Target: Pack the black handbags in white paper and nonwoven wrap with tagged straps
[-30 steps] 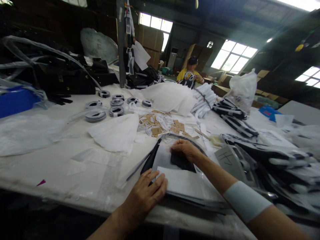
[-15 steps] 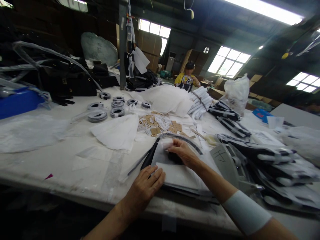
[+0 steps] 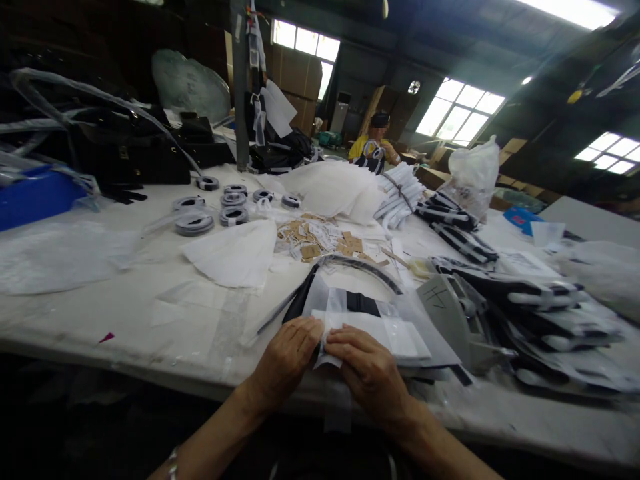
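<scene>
My left hand (image 3: pixel 287 360) and my right hand (image 3: pixel 367 373) meet at the near edge of a white folded sheet (image 3: pixel 373 333) that lies on a clear plastic bag with a black strap piece (image 3: pixel 363 303) inside. Both hands pinch the sheet's near left corner, fingers curled onto it. The bag rests on a stack of similar flat packs near the front edge of the white table (image 3: pixel 125 313). A thin black strap (image 3: pixel 300 300) curves out from under the bag to the left.
Rolls of tape (image 3: pixel 220 207), loose paper tags (image 3: pixel 320 240) and white sheets (image 3: pixel 230 257) lie further back. Bagged black-and-white items (image 3: pixel 525 300) pile up at the right. A blue bin (image 3: pixel 35 197) and black bags stand at the left. A person in yellow (image 3: pixel 373 147) sits far behind.
My right hand has pulled back from the far part of the bag to the near edge beside my left hand. Both now pinch the white sheet's corner, and the black strap piece is uncovered.
</scene>
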### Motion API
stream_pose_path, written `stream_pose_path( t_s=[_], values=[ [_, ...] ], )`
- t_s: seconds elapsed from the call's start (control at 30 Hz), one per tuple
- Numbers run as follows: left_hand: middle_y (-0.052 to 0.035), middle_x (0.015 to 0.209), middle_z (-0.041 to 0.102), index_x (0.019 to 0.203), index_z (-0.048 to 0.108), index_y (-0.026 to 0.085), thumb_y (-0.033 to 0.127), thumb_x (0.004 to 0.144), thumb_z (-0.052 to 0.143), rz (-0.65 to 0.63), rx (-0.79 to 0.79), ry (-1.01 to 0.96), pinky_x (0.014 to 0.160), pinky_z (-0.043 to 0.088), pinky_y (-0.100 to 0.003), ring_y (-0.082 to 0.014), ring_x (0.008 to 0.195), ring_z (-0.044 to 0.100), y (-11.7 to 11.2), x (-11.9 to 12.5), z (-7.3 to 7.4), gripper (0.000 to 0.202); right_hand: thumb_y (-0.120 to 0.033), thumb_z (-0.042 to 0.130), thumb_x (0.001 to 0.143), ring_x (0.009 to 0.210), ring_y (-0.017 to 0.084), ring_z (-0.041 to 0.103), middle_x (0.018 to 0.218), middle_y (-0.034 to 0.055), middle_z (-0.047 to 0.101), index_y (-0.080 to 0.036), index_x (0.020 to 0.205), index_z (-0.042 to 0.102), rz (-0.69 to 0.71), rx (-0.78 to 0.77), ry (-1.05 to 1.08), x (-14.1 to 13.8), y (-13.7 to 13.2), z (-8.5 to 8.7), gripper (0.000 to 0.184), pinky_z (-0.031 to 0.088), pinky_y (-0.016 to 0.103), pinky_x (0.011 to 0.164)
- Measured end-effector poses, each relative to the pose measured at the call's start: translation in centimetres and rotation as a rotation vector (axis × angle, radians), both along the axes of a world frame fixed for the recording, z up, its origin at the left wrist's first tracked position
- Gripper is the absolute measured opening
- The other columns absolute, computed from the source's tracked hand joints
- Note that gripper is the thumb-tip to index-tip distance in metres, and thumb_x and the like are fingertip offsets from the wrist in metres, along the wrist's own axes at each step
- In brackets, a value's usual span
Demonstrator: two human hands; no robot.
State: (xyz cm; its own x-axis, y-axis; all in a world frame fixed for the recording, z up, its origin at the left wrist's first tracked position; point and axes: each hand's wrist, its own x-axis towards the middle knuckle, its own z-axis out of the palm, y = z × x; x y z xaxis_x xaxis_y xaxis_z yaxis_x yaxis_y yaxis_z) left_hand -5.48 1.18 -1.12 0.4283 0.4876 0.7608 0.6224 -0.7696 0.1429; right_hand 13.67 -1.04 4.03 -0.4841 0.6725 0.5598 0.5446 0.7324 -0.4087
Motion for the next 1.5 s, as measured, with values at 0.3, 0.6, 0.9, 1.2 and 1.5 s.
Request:
stream_pose_path(
  t_s=[0.3, 0.6, 0.9, 1.2, 1.5],
  values=[
    [-0.0108, 0.118, 0.067, 0.125, 0.059, 0.017, 0.016, 0.098, 0.043, -0.044, -0.014, 0.087, 0.098, 0.051, -0.038, -0.0215, 0.115, 0.059, 0.0, -0.4, 0.2, 0.032, -0.011, 0.057, 0.091, 0.103, 0.019, 0.068, 0.096, 0.0042, 0.075, -0.021, 0.106, 0.067, 0.136, 0.138, -0.056, 1.3, -3.6, -1.1, 0.021, 0.05, 0.042, 0.103],
    [-0.0111, 0.12, 0.066, 0.129, 0.057, 0.016, 0.012, 0.097, 0.043, -0.034, -0.026, 0.1, 0.099, 0.051, -0.037, -0.0212, 0.116, 0.058, 0.0, -0.5, 0.1, 0.035, -0.014, 0.047, 0.096, 0.111, 0.025, 0.063, 0.114, 0.0098, 0.071, -0.019, 0.122, 0.061, 0.015, 0.062, -0.293, 3.1, -5.6, -4.3, 0.03, 0.051, 0.046, 0.098],
    [-0.0103, 0.117, 0.066, 0.127, 0.058, 0.018, 0.012, 0.095, 0.047, -0.009, -0.023, 0.1, 0.094, 0.053, -0.036, -0.0206, 0.112, 0.06, 0.7, 0.6, 0.1, 0.034, -0.005, 0.043, 0.09, 0.091, 0.019, 0.071, 0.094, 0.0083, 0.075, -0.018, 0.107, 0.065, 0.074, 0.037, 0.08, -1.4, -5.6, -4.2, 0.03, 0.056, 0.035, 0.091],
    [-0.0103, 0.118, 0.066, 0.123, 0.06, 0.017, 0.011, 0.096, 0.043, -0.029, -0.022, 0.092, 0.096, 0.052, -0.037, -0.0212, 0.114, 0.058, 0.8, 0.7, -0.2, 0.033, -0.024, 0.057, 0.094, 0.078, 0.017, 0.072, 0.081, 0.0044, 0.075, -0.02, 0.099, 0.067, 0.22, -0.106, 0.066, -1.5, -6.5, -1.0, 0.012, 0.059, 0.027, 0.08],
    [-0.0112, 0.13, 0.062, 0.117, 0.06, 0.016, 0.013, 0.098, 0.04, -0.016, -0.015, 0.127, 0.096, 0.05, -0.039, -0.0222, 0.117, 0.056, 0.7, 0.8, 0.1, 0.028, -0.017, 0.049, 0.096, 0.112, 0.023, 0.066, 0.114, 0.0079, 0.072, -0.021, 0.114, 0.069, -0.288, -0.049, -0.019, 2.5, 2.1, 2.3, 0.028, 0.05, 0.043, 0.103]
  ],
)
